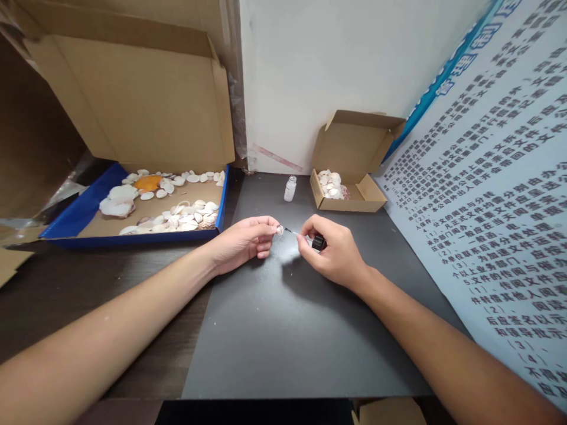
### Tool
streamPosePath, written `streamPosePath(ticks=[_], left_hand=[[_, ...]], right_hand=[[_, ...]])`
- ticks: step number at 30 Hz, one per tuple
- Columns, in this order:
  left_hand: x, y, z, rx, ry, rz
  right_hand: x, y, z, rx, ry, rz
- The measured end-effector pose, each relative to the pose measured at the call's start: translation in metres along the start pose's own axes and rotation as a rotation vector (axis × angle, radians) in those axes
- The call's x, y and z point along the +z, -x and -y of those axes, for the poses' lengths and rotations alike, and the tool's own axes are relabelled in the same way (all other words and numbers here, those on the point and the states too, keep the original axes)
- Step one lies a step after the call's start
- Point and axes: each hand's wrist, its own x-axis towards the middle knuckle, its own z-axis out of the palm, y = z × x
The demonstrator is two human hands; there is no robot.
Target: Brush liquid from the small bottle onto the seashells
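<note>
Between thumb and fingers, my left hand [248,241] pinches a small ridged shell [280,229] over the grey mat. My right hand [330,247] grips a brush applicator with a black cap [319,242]. Its thin stem points left, and the dark brush tip [287,229] is at or very near the shell; I cannot tell whether they touch. Behind the hands stands a small open glass bottle [290,189], upright, with whitish contents or coating.
At the left, a blue-sided cardboard box [133,238] with its lid raised holds many white shells and an orange one [148,183]. A smaller open cardboard box [352,205] with shells stands at the back right. A printed board [496,195] leans along the right side.
</note>
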Motion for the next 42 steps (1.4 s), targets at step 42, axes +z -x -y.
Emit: streamPosePath(ticks=[42], left_hand=[[-0.0031,-0.0022,0.0099,0.071,-0.332,0.077]], right_hand=[[-0.0013,-0.0024,-0.0025,0.105,-0.038,0.039]])
